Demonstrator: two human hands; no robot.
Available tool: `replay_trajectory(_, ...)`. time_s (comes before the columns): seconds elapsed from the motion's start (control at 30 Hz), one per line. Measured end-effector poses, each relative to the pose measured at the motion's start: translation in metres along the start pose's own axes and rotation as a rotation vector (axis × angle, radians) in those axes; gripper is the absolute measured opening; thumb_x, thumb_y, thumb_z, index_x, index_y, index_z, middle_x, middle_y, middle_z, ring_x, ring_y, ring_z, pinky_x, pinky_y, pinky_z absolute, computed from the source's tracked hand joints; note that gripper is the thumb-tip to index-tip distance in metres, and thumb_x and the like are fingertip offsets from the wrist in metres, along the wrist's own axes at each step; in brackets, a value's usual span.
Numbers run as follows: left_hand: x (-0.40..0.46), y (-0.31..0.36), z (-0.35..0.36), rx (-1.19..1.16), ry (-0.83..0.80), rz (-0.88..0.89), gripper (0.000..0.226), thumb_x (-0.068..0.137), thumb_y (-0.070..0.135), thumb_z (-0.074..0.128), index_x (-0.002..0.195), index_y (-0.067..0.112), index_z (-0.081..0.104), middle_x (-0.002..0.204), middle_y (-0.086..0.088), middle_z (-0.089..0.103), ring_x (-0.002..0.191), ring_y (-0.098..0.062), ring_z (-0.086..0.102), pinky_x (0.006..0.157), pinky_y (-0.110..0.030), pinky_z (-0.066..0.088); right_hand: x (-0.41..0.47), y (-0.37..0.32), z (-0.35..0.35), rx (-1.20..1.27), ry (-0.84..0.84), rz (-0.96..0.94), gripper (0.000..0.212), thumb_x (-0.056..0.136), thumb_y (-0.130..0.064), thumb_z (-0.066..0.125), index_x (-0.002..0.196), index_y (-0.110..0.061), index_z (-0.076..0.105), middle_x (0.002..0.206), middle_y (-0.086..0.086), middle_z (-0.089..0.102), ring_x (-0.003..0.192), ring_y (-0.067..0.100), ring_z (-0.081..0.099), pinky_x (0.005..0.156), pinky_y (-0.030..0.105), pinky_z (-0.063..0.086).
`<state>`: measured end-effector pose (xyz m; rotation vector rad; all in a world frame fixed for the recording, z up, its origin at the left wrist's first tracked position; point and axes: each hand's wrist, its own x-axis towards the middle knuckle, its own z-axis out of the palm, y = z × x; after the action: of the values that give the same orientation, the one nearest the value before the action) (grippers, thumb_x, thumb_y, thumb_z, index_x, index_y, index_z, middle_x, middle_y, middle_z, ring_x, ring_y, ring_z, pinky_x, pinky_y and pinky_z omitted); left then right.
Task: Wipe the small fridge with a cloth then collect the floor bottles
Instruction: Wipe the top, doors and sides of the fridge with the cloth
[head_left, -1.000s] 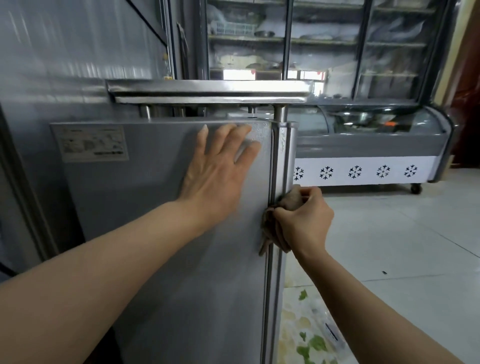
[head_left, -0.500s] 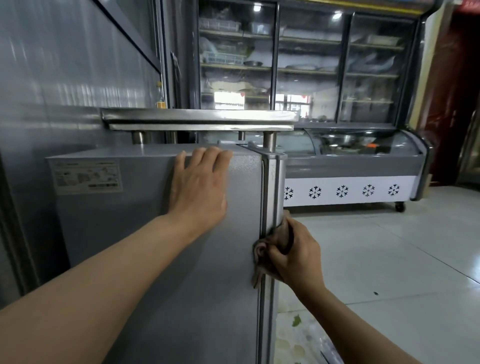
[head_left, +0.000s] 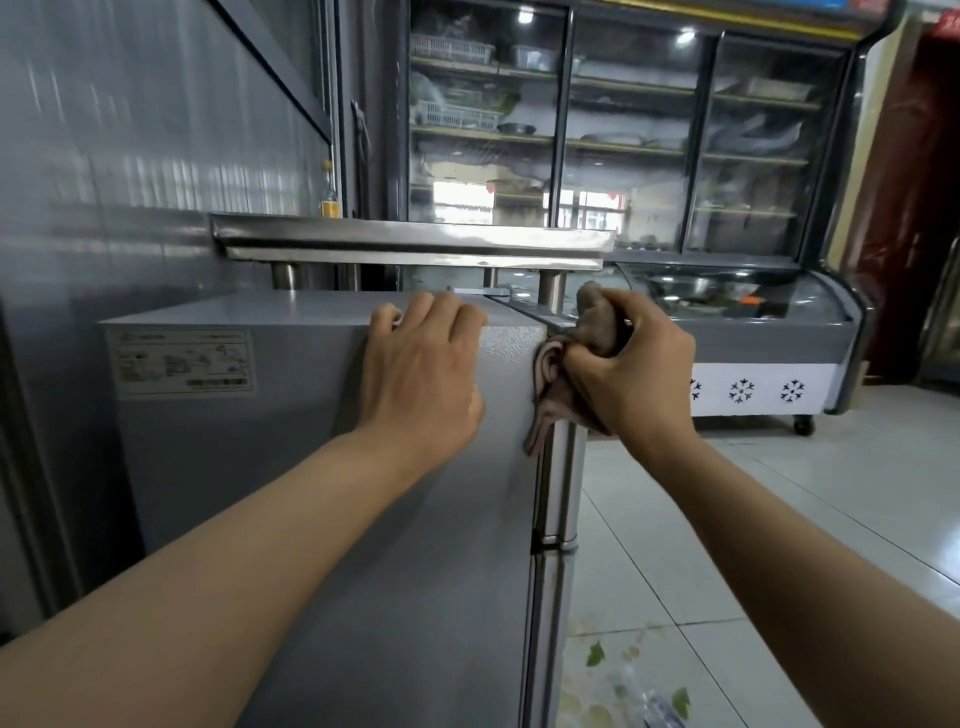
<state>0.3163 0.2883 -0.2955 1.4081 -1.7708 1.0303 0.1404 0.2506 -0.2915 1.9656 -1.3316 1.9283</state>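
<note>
The fridge (head_left: 322, 467) fills the lower left and centre of the frame, its grey side panel facing the camera and its door edge running down just right of centre. A white label (head_left: 182, 364) sits on the panel's upper left.

The left hand (head_left: 423, 369) lies at the centre of the frame, palm flat on the side panel, fingers bent over the top edge onto the fridge's top; it holds nothing.

Just right of it, the right hand (head_left: 631, 371) is clenched round a brown cloth (head_left: 569, 364), bunched against the fridge's top front corner. Part of the cloth pokes up above the fist, and a fold hangs down over the door edge below it.

At the bottom edge, right of the fridge, something clear and glinting lies on the floor (head_left: 779, 519) among scraps of green leaf; it may be a bottle (head_left: 641, 699), but it is too blurred to be sure.

A steel shelf (head_left: 410, 241) on short posts stands just above and behind the fridge. In the upper right a tall glass-door cabinet (head_left: 634, 135) holds baskets and trays, and below it, at the right, stands a curved-glass chest freezer (head_left: 769, 332) with snowflake marks along its white front.
</note>
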Motion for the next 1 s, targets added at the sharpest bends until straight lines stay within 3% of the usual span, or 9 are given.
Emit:
replay_trajectory(0.1,0.002,0.0,0.0,-0.015,0.013,0.004,0.039,0.06,0.02,0.066,0.097,0.013,0.058,0.097,-0.004,0.059,0.09,-0.027,0.054,0.074,-0.037,0.033,0.005,0.003,-0.002,-0.069,-0.067,-0.135,0.026,0.071,-0.008,0.069,0.097,-0.008,0.07,0.095,0.005,0.07,0.084,0.023,0.062,0.078,0.039,0.052)
replay_trajectory(0.2,0.006,0.0,-0.001,-0.026,0.026,0.01,0.034,0.06,0.018,0.067,0.092,0.012,0.059,0.091,-0.005,0.06,0.085,-0.028,0.055,0.071,-0.036,0.034,0.008,0.007,-0.001,-0.147,-0.06,-0.218,0.017,0.071,-0.006,0.069,0.088,-0.003,0.069,0.086,0.01,0.069,0.076,0.028,0.061,0.069,0.041,0.052)
replay_trajectory(0.4,0.02,-0.003,-0.011,-0.076,-0.052,0.031,0.024,0.06,0.013,0.07,0.081,0.011,0.059,0.078,-0.005,0.06,0.071,-0.025,0.054,0.063,-0.032,0.036,0.022,-0.003,-0.008,-0.128,-0.101,-0.128,0.007,0.074,-0.009,0.07,0.075,-0.004,0.065,0.067,-0.001,0.057,0.059,0.015,0.048,0.054,0.016,0.036)
replay_trajectory(0.47,0.03,-0.005,-0.017,-0.09,-0.111,0.042,0.019,0.058,0.011,0.069,0.074,0.011,0.058,0.071,-0.005,0.058,0.064,-0.025,0.053,0.058,-0.03,0.031,0.027,-0.009,-0.013,-0.108,-0.183,-0.031,0.005,0.075,-0.009,0.069,0.077,-0.005,0.066,0.066,0.0,0.059,0.058,0.016,0.051,0.054,0.019,0.041)
replay_trajectory(0.63,0.053,-0.01,-0.033,-0.167,-0.321,0.047,0.014,0.06,0.015,0.068,0.065,0.014,0.055,0.063,-0.002,0.053,0.056,-0.022,0.051,0.047,-0.025,0.026,0.047,-0.017,-0.029,-0.042,-0.402,0.191,0.005,0.079,-0.009,0.066,0.084,-0.012,0.067,0.068,-0.006,0.064,0.064,0.008,0.059,0.056,0.02,0.047)
replay_trajectory(0.77,0.07,-0.01,-0.048,-0.205,-0.537,0.034,0.022,0.054,0.02,0.075,0.067,0.015,0.058,0.065,-0.001,0.056,0.057,-0.023,0.056,0.04,-0.025,0.033,0.069,-0.02,-0.046,-0.013,-0.629,0.348,0.013,0.086,-0.011,0.064,0.095,-0.02,0.066,0.085,-0.012,0.065,0.077,0.001,0.06,0.064,0.009,0.045)
replay_trajectory(0.9,0.097,-0.011,-0.062,-0.168,-0.841,0.063,0.035,0.038,0.019,0.083,0.065,0.018,0.06,0.062,0.001,0.055,0.051,-0.02,0.056,0.037,-0.021,0.02,0.095,-0.024,-0.058,-0.147,-0.8,0.379,0.021,0.085,-0.011,0.064,0.103,-0.021,0.066,0.105,-0.006,0.055,0.092,0.006,0.049,0.075,0.004,0.033)
replay_trajectory(0.93,0.105,-0.01,-0.067,-0.148,-0.919,0.083,0.037,0.04,0.022,0.083,0.071,0.019,0.062,0.067,0.001,0.057,0.056,-0.019,0.059,0.037,-0.022,0.026,0.102,-0.025,-0.061,-0.16,-0.827,0.385,0.022,0.085,-0.01,0.065,0.104,-0.021,0.066,0.108,-0.003,0.055,0.094,0.007,0.048,0.077,0.005,0.032)
replay_trajectory(1.0,0.123,-0.008,-0.075,-0.166,-1.06,0.05,0.036,0.068,0.022,0.071,0.101,0.016,0.058,0.096,-0.004,0.058,0.085,-0.022,0.061,0.054,-0.029,0.038,0.118,-0.029,-0.067,-0.164,-0.87,0.406,0.023,0.084,-0.009,0.065,0.105,-0.019,0.067,0.11,0.0,0.056,0.094,0.008,0.048,0.075,0.002,0.032)
